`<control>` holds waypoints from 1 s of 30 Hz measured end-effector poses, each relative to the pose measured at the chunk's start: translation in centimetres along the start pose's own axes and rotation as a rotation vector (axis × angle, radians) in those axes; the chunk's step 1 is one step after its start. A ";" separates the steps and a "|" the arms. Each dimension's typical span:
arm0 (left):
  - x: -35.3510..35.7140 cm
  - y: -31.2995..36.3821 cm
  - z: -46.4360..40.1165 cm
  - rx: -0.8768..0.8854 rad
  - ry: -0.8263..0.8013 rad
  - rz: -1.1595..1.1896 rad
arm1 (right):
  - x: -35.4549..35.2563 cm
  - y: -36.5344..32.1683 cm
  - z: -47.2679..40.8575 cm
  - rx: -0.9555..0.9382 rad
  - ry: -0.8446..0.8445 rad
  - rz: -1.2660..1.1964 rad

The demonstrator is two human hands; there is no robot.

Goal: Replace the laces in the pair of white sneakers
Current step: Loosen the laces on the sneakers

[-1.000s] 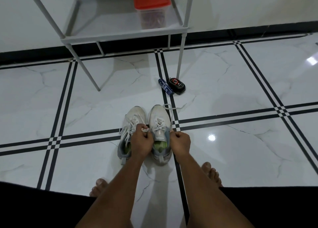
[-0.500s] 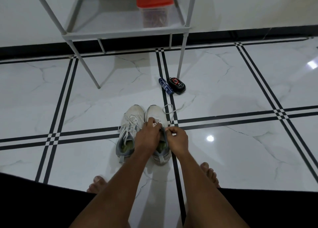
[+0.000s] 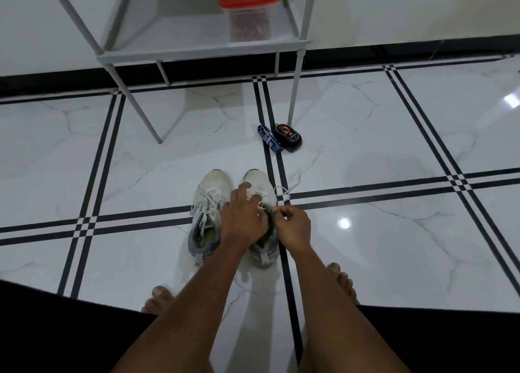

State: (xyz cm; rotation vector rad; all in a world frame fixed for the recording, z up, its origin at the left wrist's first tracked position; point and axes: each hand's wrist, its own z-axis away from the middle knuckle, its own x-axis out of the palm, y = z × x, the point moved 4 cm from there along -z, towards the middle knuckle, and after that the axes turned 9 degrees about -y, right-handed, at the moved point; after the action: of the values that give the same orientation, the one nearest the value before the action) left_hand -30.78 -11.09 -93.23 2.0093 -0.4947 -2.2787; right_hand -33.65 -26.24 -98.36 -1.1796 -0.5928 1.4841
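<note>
— So, any readable labels?
— None; the blue tube (image 3: 269, 138) and black case (image 3: 287, 137) blur.
— Hands?
— Left hand (image 3: 244, 218) spreads over the right sneaker (image 3: 260, 188) beside the left sneaker (image 3: 209, 201); right hand (image 3: 292, 227) pinches its lace (image 3: 282, 191).

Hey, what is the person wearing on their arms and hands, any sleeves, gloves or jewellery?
Nothing shows: both forearms are bare up to the picture's edge, no sleeves. The left hand and right hand have no gloves, and no rings, watch or bracelet can be seen.
</note>
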 end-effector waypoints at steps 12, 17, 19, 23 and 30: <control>-4.7 -3.3 -1.0 -0.424 0.533 0.459 | -0.5 0.7 -0.6 0.028 -0.013 -0.017; 0.4 -0.1 -1.0 0.081 -0.188 -0.172 | -0.4 0.6 -0.7 0.003 -0.023 0.018; 0.9 0.2 -0.9 0.153 -0.119 -0.181 | -0.4 0.5 -0.5 0.005 -0.018 0.032; -3.8 -4.4 -1.0 -0.663 0.450 0.906 | -0.6 1.0 -0.5 0.036 -0.013 0.028; -3.9 -3.2 -1.8 -0.253 0.093 0.345 | -0.6 0.8 -0.4 0.047 -0.020 0.029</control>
State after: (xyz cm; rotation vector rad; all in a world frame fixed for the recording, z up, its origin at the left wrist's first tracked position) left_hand -27.93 -7.43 -90.55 1.7437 -0.4746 -1.9278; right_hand -33.69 -27.14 -99.00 -1.1429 -0.5533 1.5282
